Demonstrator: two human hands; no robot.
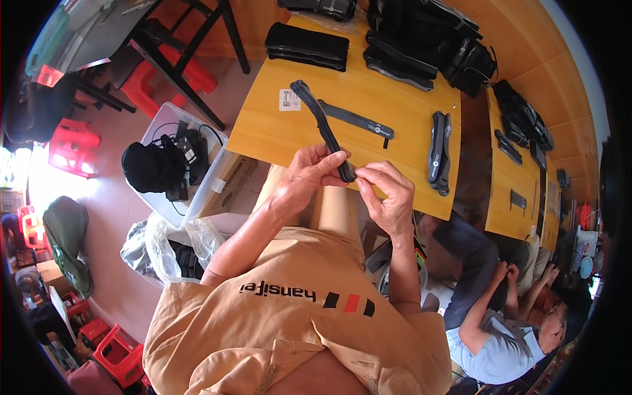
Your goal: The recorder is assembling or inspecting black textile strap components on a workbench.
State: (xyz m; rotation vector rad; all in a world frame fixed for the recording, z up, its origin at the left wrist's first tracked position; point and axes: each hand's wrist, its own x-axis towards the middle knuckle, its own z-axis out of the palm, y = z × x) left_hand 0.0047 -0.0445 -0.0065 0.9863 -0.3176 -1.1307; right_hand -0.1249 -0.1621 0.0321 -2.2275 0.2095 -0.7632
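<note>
A long dark fabric strap (321, 122), folded into layers with pale edge lines, slants up from my hands over the table's near edge. My left hand (306, 174) is closed around its lower part, thumb on top. At the strap's lower end, the fingertips of my right hand (387, 196) pinch together; whatever small part they grip is mostly hidden. Just beyond, a flat dark strap (355, 120) with a pale printed mark and a short tab lies on the yellow table (263, 135). A white printed label (289, 100) is beside it.
Stacked dark straps (307, 47) and more bundles (400, 59) line the table's far side; folded straps (439, 153) lie at its right. A clear bin (220, 146) holds black gear at left. Two people (500, 339) sit at right near another table (503, 178). Red stools (74, 146) stand left.
</note>
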